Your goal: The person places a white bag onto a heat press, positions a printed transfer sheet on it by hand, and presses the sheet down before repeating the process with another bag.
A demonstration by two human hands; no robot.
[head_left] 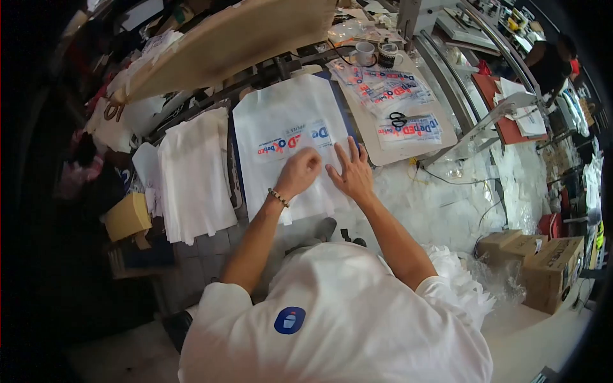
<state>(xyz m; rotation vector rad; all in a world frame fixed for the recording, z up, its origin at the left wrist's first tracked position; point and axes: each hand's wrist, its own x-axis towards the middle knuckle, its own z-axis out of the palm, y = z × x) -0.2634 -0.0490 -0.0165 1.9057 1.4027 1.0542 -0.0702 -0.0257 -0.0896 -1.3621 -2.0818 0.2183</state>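
White fabric panel: we have it (281, 99) lying flat in front of us on a blue-edged board (345, 110), its lower edge towards our body. It looks thin, light and limp, likely to crease or slide if we pull from one side; best held by both side edges, away from the lettering.

Clear film: it (273, 144) lies on the panel's middle, with red and blue lettering. We judge it smooth, flimsy and nearly weightless, apt to slip or curl. A bare corner or margin is the place to pinch; rubbing the print might mark it.

Left hand: ours (301, 171) is over the panel beside the film, fingers curled in. We cannot tell whether they pinch an edge or are simply closed.

Right hand: ours (353, 171) is open, fingers spread palm down at the panel's right edge, a broad, gentle hold that suits soft cloth.

Side board: to our right, a tan board (448, 132) carries more lettered films (402, 94) and black-handled scissors (398, 119).

White stack: more folded fabric (195, 172) lies to our left.
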